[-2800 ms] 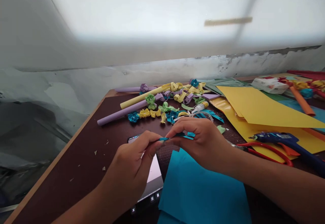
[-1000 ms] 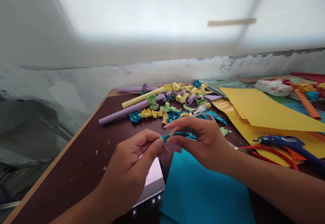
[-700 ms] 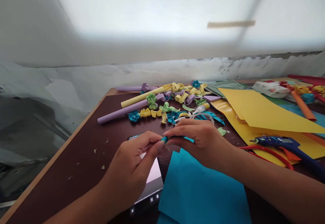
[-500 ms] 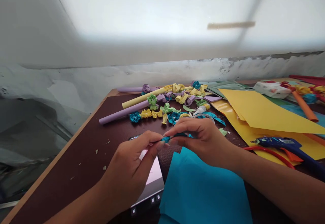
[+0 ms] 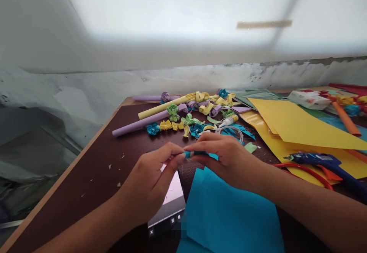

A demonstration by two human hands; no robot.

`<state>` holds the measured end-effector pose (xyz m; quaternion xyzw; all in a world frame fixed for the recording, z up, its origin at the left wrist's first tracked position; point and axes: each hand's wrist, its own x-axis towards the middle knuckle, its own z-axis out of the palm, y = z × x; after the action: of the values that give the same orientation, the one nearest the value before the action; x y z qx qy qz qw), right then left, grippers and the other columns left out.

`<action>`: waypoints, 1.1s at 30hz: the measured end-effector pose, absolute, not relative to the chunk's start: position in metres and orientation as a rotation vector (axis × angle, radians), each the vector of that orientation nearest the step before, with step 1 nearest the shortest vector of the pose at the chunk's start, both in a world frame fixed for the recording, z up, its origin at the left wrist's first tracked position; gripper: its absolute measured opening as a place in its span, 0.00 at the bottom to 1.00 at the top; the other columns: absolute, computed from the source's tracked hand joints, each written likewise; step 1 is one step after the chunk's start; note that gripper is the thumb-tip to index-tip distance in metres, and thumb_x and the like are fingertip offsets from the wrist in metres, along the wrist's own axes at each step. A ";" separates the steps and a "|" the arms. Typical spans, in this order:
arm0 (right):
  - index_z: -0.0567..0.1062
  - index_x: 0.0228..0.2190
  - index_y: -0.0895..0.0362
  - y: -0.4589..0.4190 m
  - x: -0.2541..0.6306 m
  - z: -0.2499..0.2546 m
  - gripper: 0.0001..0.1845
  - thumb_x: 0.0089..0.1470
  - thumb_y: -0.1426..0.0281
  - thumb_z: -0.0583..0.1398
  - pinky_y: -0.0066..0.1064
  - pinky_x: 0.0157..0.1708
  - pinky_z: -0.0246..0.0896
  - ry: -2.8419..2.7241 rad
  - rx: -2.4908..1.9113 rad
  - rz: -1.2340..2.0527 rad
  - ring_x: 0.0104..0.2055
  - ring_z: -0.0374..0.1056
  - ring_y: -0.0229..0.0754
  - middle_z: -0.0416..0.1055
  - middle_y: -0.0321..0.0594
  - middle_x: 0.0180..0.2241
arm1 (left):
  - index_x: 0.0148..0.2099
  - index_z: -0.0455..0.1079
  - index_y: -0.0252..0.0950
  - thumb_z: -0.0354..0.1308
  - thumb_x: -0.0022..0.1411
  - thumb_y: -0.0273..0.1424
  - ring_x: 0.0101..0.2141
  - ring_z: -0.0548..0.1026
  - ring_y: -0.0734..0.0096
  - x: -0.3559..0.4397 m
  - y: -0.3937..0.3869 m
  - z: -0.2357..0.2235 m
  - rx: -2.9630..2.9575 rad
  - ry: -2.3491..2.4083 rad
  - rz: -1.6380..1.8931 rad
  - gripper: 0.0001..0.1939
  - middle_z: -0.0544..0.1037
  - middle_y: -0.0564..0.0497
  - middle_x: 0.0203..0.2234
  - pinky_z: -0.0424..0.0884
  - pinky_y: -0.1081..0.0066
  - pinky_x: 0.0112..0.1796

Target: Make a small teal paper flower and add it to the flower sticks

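Observation:
A narrow folded strip of blue paper (image 5: pixel 187 154) is pinched between both hands. My left hand (image 5: pixel 156 176) has thumb and forefinger closed on its left end. My right hand (image 5: pixel 226 159) grips the right part with fingers pressed together, and much of the strip is hidden inside it. Blue paper sheets (image 5: pixel 232 207) lie on the table just below my right hand. Beneath my left hand is a phone (image 5: pixel 172 203) with its screen lit, partly covered by the hand.
Rolled paper tubes (image 5: pixel 143 125) and crumpled paper flowers (image 5: pixel 172 111) lie beyond the hands, near a glue bottle (image 5: pixel 228 120). To the right are yellow sheets (image 5: pixel 304 125), a blue glue gun (image 5: pixel 321 159) and a red curved handle (image 5: pixel 312 175). The table's edge (image 5: pixel 71 165) runs along the left.
Both hands have shifted very slightly in the view and stay together on the blue strip. The camera view has moved a little. Nothing has been let go.

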<state>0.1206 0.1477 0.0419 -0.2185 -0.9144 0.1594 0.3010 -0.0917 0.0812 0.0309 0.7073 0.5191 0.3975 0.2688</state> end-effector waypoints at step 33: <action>0.79 0.32 0.53 0.145 0.108 0.031 0.06 0.55 0.69 0.71 0.24 0.29 0.69 -1.908 -0.649 0.739 0.30 0.73 0.35 0.78 0.32 0.29 | 0.45 0.82 0.41 0.65 0.64 0.25 0.36 0.82 0.68 -0.110 0.090 0.035 2.275 1.225 1.318 0.10 0.85 0.51 0.37 0.76 0.72 0.38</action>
<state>0.1076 0.1449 0.0306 -0.2656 -0.7811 0.3025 0.4773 -0.1104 0.0897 0.0355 0.7787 0.4192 0.4510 0.1203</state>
